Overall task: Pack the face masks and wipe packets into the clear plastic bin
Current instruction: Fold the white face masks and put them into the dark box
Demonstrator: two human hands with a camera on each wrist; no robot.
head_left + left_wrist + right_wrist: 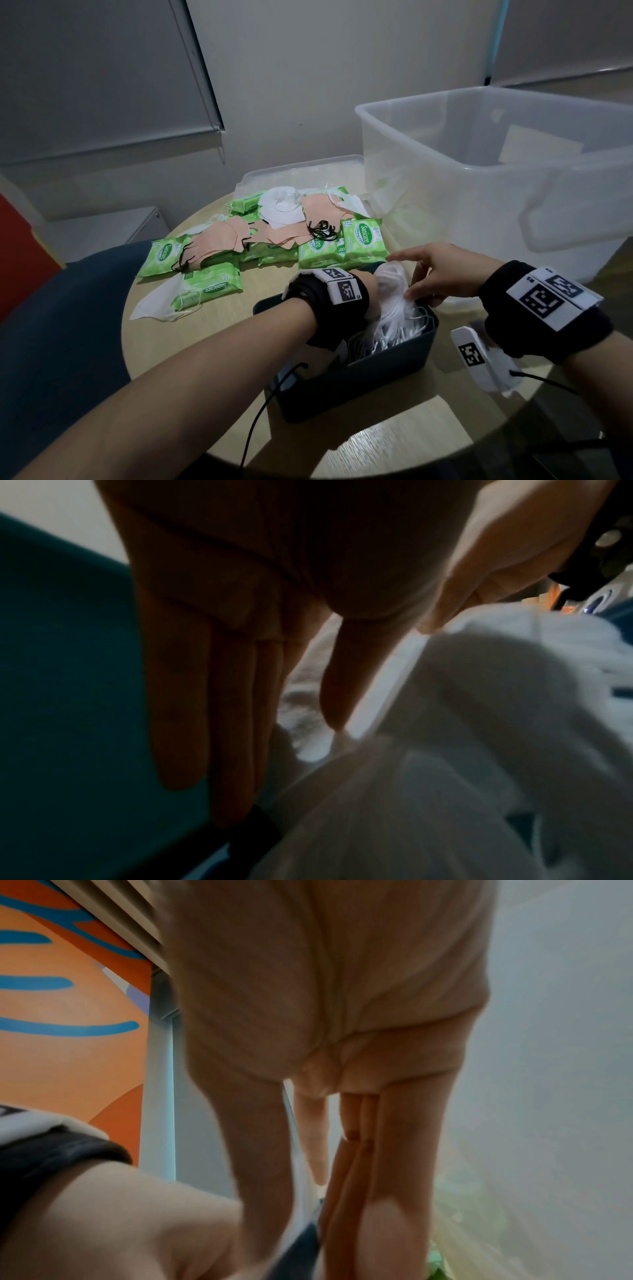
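Observation:
A small dark teal bin (376, 373) stands at the front of the round table and holds a bunch of white face masks (394, 318). My left hand (277, 764) reaches down inside it. Its straight fingers (205, 710) lie along the teal wall and the thumb is against the white masks (462, 723). My right hand (402, 274) is at the bin's far side with fingers straight, its thumb touching the top of the masks. Green wipe packets (363, 240) and peach masks (219, 240) lie piled behind. The clear plastic bin (445, 150) stands at the back right.
A clear lid (301, 171) lies under the far end of the pile. A lone white mask (154, 305) lies at the pile's near left. A dark blue chair (51, 325) stands left of the table. Cables run from both wrist bands.

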